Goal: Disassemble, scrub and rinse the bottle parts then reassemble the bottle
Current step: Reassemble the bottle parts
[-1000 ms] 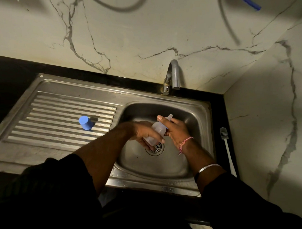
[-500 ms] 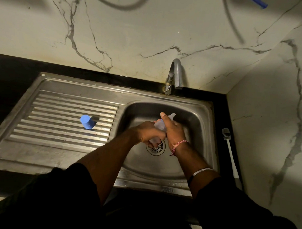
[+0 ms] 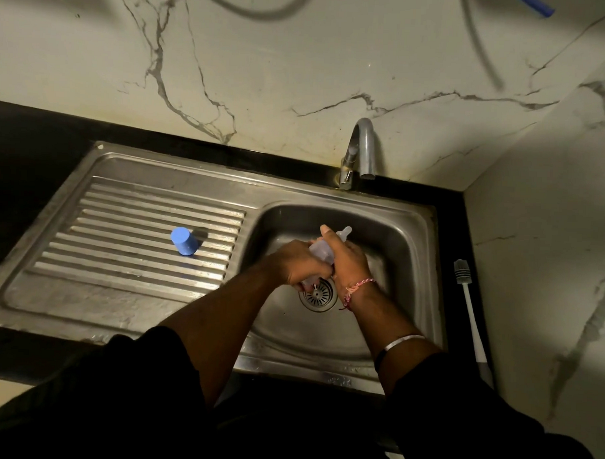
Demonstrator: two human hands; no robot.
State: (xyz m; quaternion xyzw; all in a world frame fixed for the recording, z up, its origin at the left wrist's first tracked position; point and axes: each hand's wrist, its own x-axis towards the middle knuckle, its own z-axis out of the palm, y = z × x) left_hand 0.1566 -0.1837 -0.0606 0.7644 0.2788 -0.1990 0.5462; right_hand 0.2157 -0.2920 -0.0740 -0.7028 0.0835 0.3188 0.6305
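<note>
Over the sink (image 3: pixel 426 268) basin's drain, the left hand (image 3: pixel 301 265) is gripping the bottle (image 3: pixel 322 249) body while the right hand (image 3: pixel 349 262) is clasping its nipple end, likely to unscrew it.

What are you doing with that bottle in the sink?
A person is holding a small clear bottle over the sink with both hands. The left hand grips its lower part and the right hand wraps around its upper part, near the teat. The blue cap is already off and stands on the draining board. A bottle brush lies untouched on the counter to the right. No water is visibly running from the tap.
</note>
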